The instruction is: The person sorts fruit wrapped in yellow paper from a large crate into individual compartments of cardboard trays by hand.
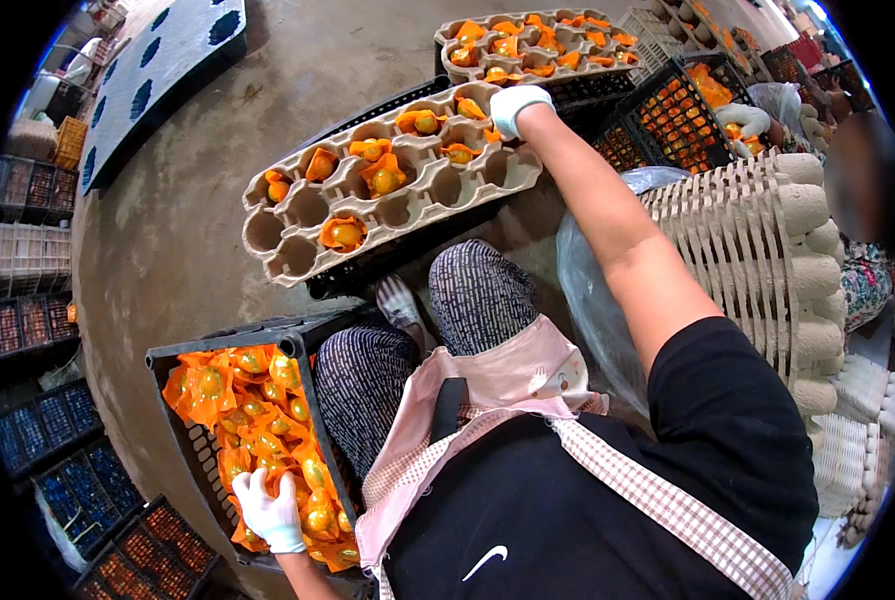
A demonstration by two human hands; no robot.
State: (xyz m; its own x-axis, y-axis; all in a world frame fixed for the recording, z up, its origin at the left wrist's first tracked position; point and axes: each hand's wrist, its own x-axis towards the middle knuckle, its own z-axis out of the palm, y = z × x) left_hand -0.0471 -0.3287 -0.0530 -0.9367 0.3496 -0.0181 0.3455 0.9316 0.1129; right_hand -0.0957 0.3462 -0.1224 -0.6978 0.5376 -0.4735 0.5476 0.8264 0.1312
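Observation:
My left hand (271,512), in a white glove, reaches into a black plastic crate (303,345) at the lower left. Its fingers are spread over yellow-orange round fruits (253,405) wrapped in orange film. My right hand (520,110), also gloved, bends down over the far right end of a grey-brown moulded pulp tray (428,205). A piece of orange wrapping shows beside its curled fingers, which are mostly hidden. Several cups of the tray hold a wrapped fruit (385,175), others hold none. Beneath the tray is a black crate.
Beyond stands another pulp tray (528,45) with wrapped fruits. At the right rises a tall stack of pulp trays (728,270) beside clear plastic film (598,290). A dark crate (673,120) lies behind it. A blue pallet (163,85) and stacked crates (33,250) line the left.

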